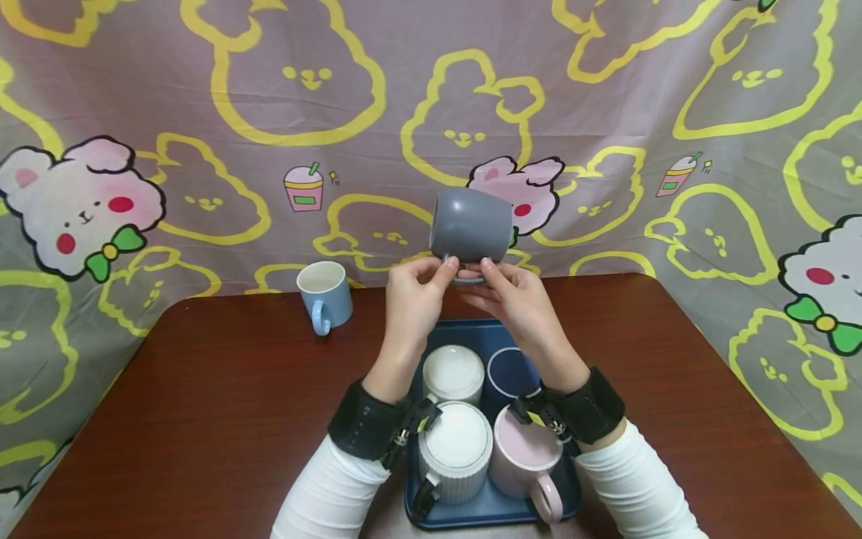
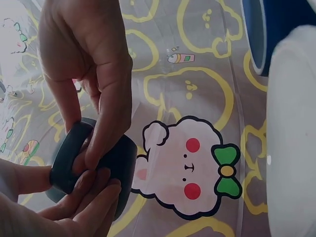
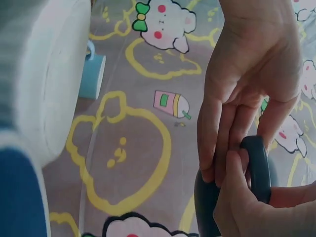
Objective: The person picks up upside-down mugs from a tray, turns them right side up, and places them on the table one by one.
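Left hand (image 1: 412, 296) and right hand (image 1: 513, 293): both raised above the far end of the tray, fingers curled and pinching the handle of one grey mug (image 1: 469, 226), which is carried clear of the surface, tipped on its side with the handle downward; the wrist views show fingertips of both hands meeting on the handle loop. Grey mug: apparently glazed ceramic, rigid, judged moderately heavy for its size, smooth and likely slippery, breakable if dropped; the handle is the sure hold, with a second hand under or round the body for steadiness, since a fingertip pinch alone lets it swing. Blue tray (image 1: 498, 509): lies on the surface directly below the hands, holding two white ribbed mugs (image 1: 456, 448), a pink mug (image 1: 525, 460) and a dark blue mug (image 1: 509, 372), packed touching or nearly so. Light blue mug (image 1: 325, 293): upright, well apart to the left, near the far edge. Surface (image 1: 202, 404): dark reddish-brown wood. Backdrop: a cartoon-bear printed cloth (image 1: 202, 112).
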Tool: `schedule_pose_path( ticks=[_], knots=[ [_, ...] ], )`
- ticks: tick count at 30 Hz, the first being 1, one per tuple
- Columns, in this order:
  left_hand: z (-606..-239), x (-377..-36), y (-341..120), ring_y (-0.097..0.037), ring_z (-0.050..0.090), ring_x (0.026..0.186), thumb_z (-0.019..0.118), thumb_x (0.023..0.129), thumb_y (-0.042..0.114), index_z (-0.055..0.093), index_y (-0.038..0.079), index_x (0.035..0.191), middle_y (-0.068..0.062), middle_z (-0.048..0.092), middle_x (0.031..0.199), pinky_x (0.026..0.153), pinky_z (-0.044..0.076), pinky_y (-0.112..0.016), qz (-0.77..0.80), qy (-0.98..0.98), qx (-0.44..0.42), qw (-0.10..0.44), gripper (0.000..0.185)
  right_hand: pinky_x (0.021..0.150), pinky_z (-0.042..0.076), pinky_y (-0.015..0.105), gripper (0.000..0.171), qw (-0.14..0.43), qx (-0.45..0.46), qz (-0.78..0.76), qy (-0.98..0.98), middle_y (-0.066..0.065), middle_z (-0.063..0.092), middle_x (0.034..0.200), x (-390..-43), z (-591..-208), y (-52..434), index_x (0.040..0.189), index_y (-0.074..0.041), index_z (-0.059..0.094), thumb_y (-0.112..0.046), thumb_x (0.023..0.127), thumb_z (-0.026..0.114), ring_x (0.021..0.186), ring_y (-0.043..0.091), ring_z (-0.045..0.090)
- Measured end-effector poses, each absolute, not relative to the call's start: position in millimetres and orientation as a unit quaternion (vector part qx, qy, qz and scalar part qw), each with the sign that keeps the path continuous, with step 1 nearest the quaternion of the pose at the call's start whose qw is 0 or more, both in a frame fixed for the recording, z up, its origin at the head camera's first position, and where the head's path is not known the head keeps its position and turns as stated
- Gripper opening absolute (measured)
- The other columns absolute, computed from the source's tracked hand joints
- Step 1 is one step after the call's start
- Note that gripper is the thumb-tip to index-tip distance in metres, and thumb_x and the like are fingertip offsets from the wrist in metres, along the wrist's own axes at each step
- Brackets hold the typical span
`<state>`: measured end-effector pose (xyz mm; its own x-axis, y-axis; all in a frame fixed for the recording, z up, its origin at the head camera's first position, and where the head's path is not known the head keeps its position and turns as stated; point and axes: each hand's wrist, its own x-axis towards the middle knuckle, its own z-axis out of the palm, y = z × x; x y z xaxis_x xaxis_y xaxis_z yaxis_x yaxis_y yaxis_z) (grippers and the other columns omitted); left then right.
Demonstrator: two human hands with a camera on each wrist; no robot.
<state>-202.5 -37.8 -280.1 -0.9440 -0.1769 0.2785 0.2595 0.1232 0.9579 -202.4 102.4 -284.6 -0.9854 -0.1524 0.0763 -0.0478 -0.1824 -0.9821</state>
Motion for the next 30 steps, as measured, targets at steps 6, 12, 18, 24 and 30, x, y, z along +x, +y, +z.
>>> schedule_pose_path(
  ticks=[6, 12, 18, 24, 30],
  knots=[
    [-279, -204, -37, -0.011, 0.055, 0.071, 0.064, 0.09, 0.015, 0.07, -0.007, 0.087, -0.004, 0.062, 0.077, 0.067, 0.048, -0.025, -0.69, -0.71, -0.029, 0.135, 0.023, 0.093, 0.049, 0.032, 0.034, 0.037, -0.082, -0.806, 0.585, 0.001, 0.068, 0.093, -199, -283, 99, 0.119, 0.009, 0.052, -0.018, 0.101, 0.043, 0.097, 0.012, 0.067],
    [-280, -203, -36, -0.011, 0.059, 0.079, 0.06, 0.093, 0.012, 0.07, -0.009, 0.091, -0.006, 0.064, 0.085, 0.079, 0.055, -0.035, -0.708, -0.696, -0.04, 0.113, 0.023, 0.096, 0.047, 0.033, 0.021, 0.04, -0.082, -0.839, 0.537, 0.001, 0.067, 0.09, -196, -282, 96, 0.104, 0.0, 0.051, -0.018, 0.102, 0.041, 0.096, 0.011, 0.067],
    [-277, -201, -37, -0.016, 0.059, 0.088, 0.059, 0.094, 0.015, 0.07, -0.006, 0.095, -0.011, 0.065, 0.095, 0.083, 0.054, -0.037, -0.7, -0.706, -0.037, 0.098, 0.024, 0.092, 0.049, 0.029, 0.02, 0.043, -0.07, -0.847, 0.525, 0.002, 0.065, 0.091, -194, -281, 95, 0.102, -0.003, 0.051, -0.019, 0.102, 0.04, 0.094, 0.011, 0.066],
    [-277, -200, -38, -0.015, 0.061, 0.088, 0.058, 0.094, 0.012, 0.069, -0.007, 0.098, -0.011, 0.065, 0.095, 0.087, 0.054, -0.037, -0.709, -0.699, -0.039, 0.088, 0.022, 0.093, 0.049, 0.029, 0.018, 0.021, -0.084, -0.843, 0.531, 0.0, 0.065, 0.086, -192, -282, 92, 0.099, -0.004, 0.053, -0.018, 0.102, 0.041, 0.091, 0.009, 0.067],
    [-276, -199, -40, -0.018, 0.064, 0.092, 0.058, 0.094, 0.011, 0.069, -0.008, 0.101, -0.014, 0.066, 0.098, 0.089, 0.053, -0.037, -0.707, -0.701, -0.047, 0.081, 0.023, 0.094, 0.049, 0.028, 0.017, 0.018, -0.092, -0.851, 0.518, -0.001, 0.064, 0.083, -191, -279, 91, 0.098, -0.004, 0.052, -0.016, 0.101, 0.042, 0.086, 0.008, 0.066]
  ],
)
